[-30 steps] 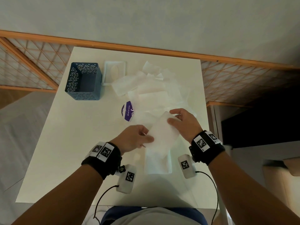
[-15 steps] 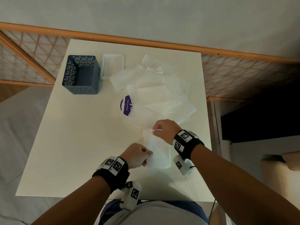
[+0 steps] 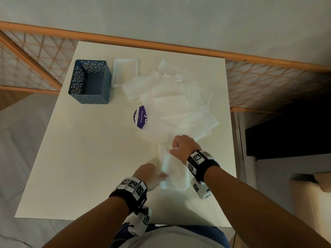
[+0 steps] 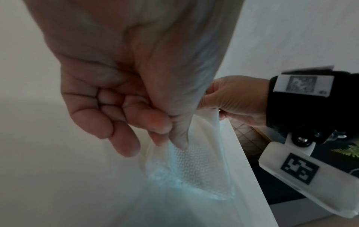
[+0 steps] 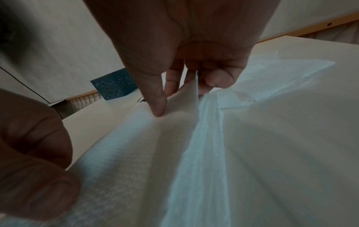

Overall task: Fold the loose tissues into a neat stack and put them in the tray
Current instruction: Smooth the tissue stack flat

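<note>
both hands have pulled the tissue (image 3: 172, 169) down to the near table (image 3: 89, 167) edge. left hand (image 3: 149, 176) and right hand (image 3: 184, 147) pinch its ends (folding started); tray (image 3: 125, 72) waits far off.

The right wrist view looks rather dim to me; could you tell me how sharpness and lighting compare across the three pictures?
Head view: evenly lit, sharp, edges bowed. Left wrist view: left hand soft, close. Right wrist view: right hand dark, backlit; tissue blurred.

Dim, warm indoor light with soft shadows; wide-angle bending at the edges, wrist views murky and close-up blurred.
</note>
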### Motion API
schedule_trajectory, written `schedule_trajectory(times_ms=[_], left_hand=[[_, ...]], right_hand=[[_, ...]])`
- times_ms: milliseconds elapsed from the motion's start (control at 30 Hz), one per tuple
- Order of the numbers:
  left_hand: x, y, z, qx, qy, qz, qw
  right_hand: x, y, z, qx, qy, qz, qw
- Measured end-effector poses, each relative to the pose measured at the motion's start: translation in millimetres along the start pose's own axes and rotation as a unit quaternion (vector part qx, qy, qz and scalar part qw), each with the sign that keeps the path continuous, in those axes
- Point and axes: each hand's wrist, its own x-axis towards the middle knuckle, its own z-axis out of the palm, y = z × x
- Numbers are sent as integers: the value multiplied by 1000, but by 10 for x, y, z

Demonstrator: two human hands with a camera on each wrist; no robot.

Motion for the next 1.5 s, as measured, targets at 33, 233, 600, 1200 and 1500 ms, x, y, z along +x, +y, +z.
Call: schedule_trajectory(times_ms=[33, 233, 600, 1200, 1500], left_hand=[[-5, -10, -16, 2, 0, -6, 1000], [-80, -37, -251, -94, 40, -12, 995], [251, 5, -637, -128, 138, 25, 982], [1008, 859, -1339, -17, 327, 162, 931], [1081, 1005, -1248, 25, 292, 239, 926]], right_hand=[[8, 11, -16, 1, 9, 2, 1000], [322, 52, -338, 38, 114, 24, 992], [1269, 209, -857, 158, 115, 175, 965], [1105, 26, -1052, 360, 132, 43, 923], [861, -79, -1133, 535, 56, 26, 843]])
